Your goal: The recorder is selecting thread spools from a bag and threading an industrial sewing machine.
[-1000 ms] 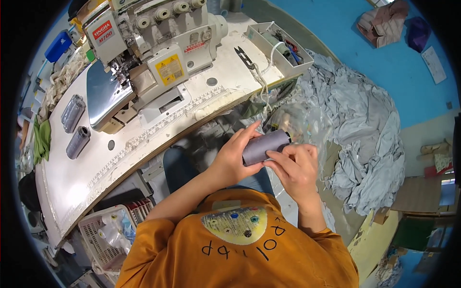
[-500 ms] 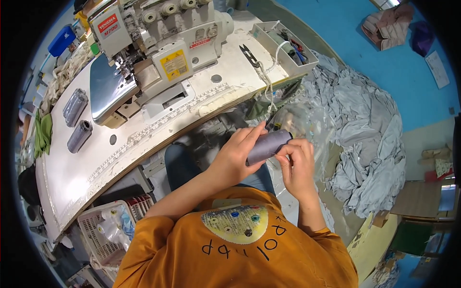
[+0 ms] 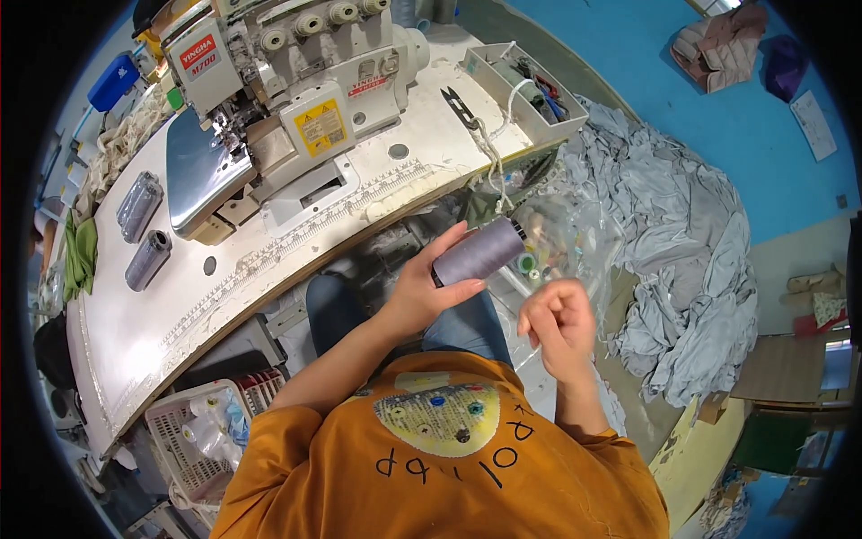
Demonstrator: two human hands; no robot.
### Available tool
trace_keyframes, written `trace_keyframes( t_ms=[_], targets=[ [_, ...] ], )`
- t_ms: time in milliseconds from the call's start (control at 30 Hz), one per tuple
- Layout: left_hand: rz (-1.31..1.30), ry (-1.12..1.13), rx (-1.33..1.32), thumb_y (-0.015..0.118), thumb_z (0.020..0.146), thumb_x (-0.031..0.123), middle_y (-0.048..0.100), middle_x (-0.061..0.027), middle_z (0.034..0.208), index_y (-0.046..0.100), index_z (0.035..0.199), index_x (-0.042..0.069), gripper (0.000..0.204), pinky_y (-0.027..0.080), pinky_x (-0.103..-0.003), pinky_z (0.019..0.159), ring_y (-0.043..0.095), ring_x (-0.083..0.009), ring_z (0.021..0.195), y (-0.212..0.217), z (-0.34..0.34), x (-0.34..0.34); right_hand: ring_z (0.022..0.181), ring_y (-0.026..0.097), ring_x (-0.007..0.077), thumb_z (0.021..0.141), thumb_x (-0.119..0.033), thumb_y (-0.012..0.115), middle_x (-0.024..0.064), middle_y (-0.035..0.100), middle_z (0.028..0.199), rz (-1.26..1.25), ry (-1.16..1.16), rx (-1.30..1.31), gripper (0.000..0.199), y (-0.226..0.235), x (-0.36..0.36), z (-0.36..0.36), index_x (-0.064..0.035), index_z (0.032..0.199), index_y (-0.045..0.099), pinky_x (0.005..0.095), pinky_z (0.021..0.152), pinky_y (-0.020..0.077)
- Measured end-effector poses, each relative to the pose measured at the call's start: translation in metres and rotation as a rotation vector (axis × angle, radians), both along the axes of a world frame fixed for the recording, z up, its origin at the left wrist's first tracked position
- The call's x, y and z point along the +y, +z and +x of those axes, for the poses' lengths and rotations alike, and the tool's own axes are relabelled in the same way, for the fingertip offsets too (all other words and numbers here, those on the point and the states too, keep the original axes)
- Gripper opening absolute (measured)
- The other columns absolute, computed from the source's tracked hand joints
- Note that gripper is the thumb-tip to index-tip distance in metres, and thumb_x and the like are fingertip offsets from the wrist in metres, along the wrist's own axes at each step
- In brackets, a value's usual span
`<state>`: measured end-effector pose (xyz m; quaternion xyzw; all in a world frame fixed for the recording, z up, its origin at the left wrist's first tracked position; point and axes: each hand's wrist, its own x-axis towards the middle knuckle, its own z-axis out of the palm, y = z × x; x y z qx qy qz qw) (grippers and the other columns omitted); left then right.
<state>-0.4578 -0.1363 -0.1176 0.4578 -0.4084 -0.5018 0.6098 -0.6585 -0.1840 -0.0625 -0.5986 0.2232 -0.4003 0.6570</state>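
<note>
Grey thread spool (image 3: 479,252), seemingly left-held

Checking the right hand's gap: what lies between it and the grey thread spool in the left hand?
Nothing solid. In the head view the right hand is apart from the grey thread spool held by the left hand; only background shows between.

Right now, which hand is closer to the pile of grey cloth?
The right hand. It is closed in a loose fist beside the pile of grey cloth, with a gap between them. The left hand is farther off, holding a grey thread spool.
</note>
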Motion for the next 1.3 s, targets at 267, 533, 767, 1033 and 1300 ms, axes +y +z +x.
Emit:
trace_keyframes(
  t_ms=[267,533,767,1033,1300],
  targets=[
    [-0.246,0.005,-0.753,0.079,0.066,0.012,0.059,-0.0117,0.127,0.056,0.128,0.009,0.066,0.047,-0.034,0.096,0.059,-0.0271,0.113,0.015,0.002,0.006,0.066,0.062,0.0099,0.092,-0.006,0.06,0.0058,0.062,0.084,-0.091,0.372,0.164,0.015,0.056,-0.025,-0.001,-0.0007,0.105,0.057,0.0224,0.059,0.0463],
    [-0.477,-0.185,-0.612,0.078,0.065,0.003,0.059,-0.0115,0.128,0.06,0.12,0.006,0.058,0.048,-0.034,0.094,0.059,-0.0275,0.113,0.032,0.011,0.027,0.097,0.059,0.0158,0.09,-0.012,0.062,0.0075,0.065,0.093,0.146,-0.368,0.296,0.02,-0.031,-0.089,0.025,-0.0023,0.109,0.061,0.0285,0.087,0.0449],
    [-0.505,-0.095,-0.648,0.077,0.062,0.001,0.059,-0.0141,0.126,0.059,0.12,0.005,0.061,0.049,-0.037,0.091,0.06,-0.03,0.11,0.026,0.012,0.031,0.082,0.054,0.0167,0.072,-0.011,0.08,0.0031,0.062,0.085,-0.699,-0.124,0.385,0.017,0.007,-0.024,-0.017,-0.006,0.086,0.072,0.0305,0.082,0.0413],
    [-0.734,0.091,-0.944,0.077,0.054,-0.005,0.057,-0.0184,0.126,0.048,0.128,0.002,0.08,0.052,-0.039,0.086,0.06,-0.0357,0.106,0.024,0.004,0.023,0.068,0.049,0.0155,0.07,-0.006,0.08,0.0025,0.056,0.08,-0.451,-0.48,0.343,0.016,-0.006,0.015,0.002,-0.0049,0.083,0.07,0.0255,0.063,0.04],
    [-0.645,0.135,-0.887,0.078,0.053,-0.006,0.057,-0.0184,0.126,0.048,0.129,0.002,0.082,0.052,-0.039,0.086,0.061,-0.0349,0.106,0.015,0.0,0.028,0.067,0.051,0.0184,0.074,-0.003,0.076,0.0053,0.055,0.08,-0.891,-0.496,0.265,0.009,0.002,0.017,-0.006,-0.0047,0.079,0.068,0.0294,0.062,0.0428]
  ],
)
